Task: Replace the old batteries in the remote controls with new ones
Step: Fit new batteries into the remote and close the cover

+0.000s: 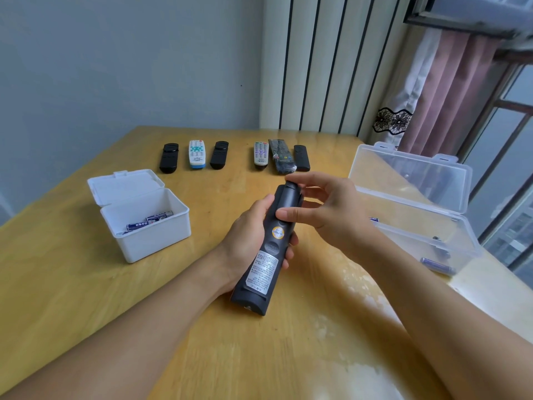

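Two bare forearms reach in from the bottom corners of the view, one from the left and one from the right, and both end over the table (86, 284). No sleeve covers either arm as far as the view shows: each is uncovered from the picture's edge to the wrist. The wrists carry no watch, band or bracelet. The left hand (248, 241) and the right hand (326, 206) wear no gloves, and no rings show on the fingers that can be seen. The fingernails are short and unpainted, plainest on the right thumb. No marks, plasters or tattoos show on either arm.
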The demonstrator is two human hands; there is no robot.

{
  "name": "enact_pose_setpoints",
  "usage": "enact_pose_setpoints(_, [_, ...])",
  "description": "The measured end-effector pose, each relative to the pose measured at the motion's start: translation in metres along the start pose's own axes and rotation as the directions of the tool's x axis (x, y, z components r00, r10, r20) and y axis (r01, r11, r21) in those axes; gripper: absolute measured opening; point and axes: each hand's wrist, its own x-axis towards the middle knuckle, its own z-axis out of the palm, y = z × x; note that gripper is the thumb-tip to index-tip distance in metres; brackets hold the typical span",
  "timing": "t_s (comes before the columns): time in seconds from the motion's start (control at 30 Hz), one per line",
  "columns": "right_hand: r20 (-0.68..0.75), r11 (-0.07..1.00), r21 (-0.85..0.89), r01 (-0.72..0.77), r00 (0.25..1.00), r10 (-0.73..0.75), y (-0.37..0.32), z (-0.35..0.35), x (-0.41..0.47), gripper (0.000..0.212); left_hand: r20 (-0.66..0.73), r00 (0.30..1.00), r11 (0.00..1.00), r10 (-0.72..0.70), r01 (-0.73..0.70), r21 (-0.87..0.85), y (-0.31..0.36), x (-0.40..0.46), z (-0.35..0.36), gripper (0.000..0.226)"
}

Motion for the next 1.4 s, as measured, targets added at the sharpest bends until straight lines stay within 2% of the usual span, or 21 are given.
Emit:
enact_pose_setpoints(0.13, [-0.041,0.994,0.098,-0.043,0.998,0.048,0.001,-0.001,0.000,0.056,-0.011,1.000,1.000,0.016,-0.016,0.005,-0.001,0.000,0.001,0.046])
enact_pose_setpoints(0.3, [-0.022,0.995,0.101,-0.024,0.999,0.026,-0.002,-0.001,-0.001,0.056,-0.004,0.993,0.990,0.119,-0.118,0.079,-0.002,0.000,0.000,0.022])
enact_pose_setpoints(0.5, [0.024,0.993,-0.071,0.090,0.996,-0.089,-0.003,0.008,-0.002,0.054,-0.027,0.992,0.989,0.126,-0.124,0.082,-0.002,-0.001,-0.006,0.023])
enact_pose_setpoints(0.77, [0.129,0.941,-0.289,0.178,0.981,-0.146,-0.001,0.012,-0.002,0.051,-0.058,0.996,0.997,0.074,-0.072,0.039,-0.003,-0.006,-0.012,0.024])
enact_pose_setpoints(0.83, [0.124,0.968,-0.217,0.124,0.987,-0.099,-0.001,0.008,0.000,0.039,-0.040,0.997,0.998,0.060,-0.059,0.021,0.000,-0.004,-0.012,0.026])
enact_pose_setpoints(0.9, [0.121,0.999,-0.012,-0.035,0.992,0.036,-0.005,0.004,0.005,0.025,0.002,0.999,0.999,0.037,-0.037,-0.009,0.009,-0.002,-0.013,0.032])
enact_pose_setpoints(0.97, [0.168,0.978,0.145,-0.147,0.978,0.122,-0.009,0.002,0.009,0.018,0.059,0.998,1.000,0.021,-0.020,-0.016,0.022,0.001,-0.017,0.038])
enact_pose_setpoints(1.07, [0.235,0.975,0.164,-0.150,0.966,0.109,-0.029,0.005,0.014,0.020,0.081,0.997,0.999,-0.014,0.016,-0.035,0.038,-0.001,-0.032,0.047])
enact_pose_setpoints(1.13, [0.182,0.970,0.209,-0.120,0.980,0.082,-0.051,0.002,0.019,0.019,0.061,0.998,0.991,-0.020,0.028,-0.130,0.041,0.000,-0.044,0.057])
enact_pose_setpoints(1.17, [0.111,0.973,0.220,-0.074,0.993,0.051,-0.062,-0.001,0.023,0.018,0.020,1.000,0.977,-0.015,0.019,-0.212,0.039,0.003,-0.050,0.059])
enact_pose_setpoints(1.23, [-0.078,0.990,0.105,0.096,0.993,-0.088,-0.082,-0.005,0.037,0.012,-0.083,0.997,0.930,0.010,-0.040,-0.366,0.036,0.009,-0.056,0.061])
enact_pose_setpoints(1.3, [-0.161,0.953,-0.208,0.221,0.953,-0.256,-0.091,0.005,0.059,0.010,-0.205,0.978,0.900,0.040,-0.124,-0.418,0.032,0.017,-0.058,0.058])
enact_pose_setpoints(1.37, [-0.074,0.840,-0.484,0.246,0.945,-0.319,-0.083,0.027,0.085,0.015,-0.340,0.938,0.896,0.070,-0.209,-0.393,0.029,0.023,-0.058,0.049])
enact_pose_setpoints(1.4, [0.003,0.790,-0.555,0.261,0.950,-0.311,-0.072,0.038,0.098,0.016,-0.399,0.913,0.902,0.087,-0.243,-0.358,0.028,0.026,-0.057,0.042])
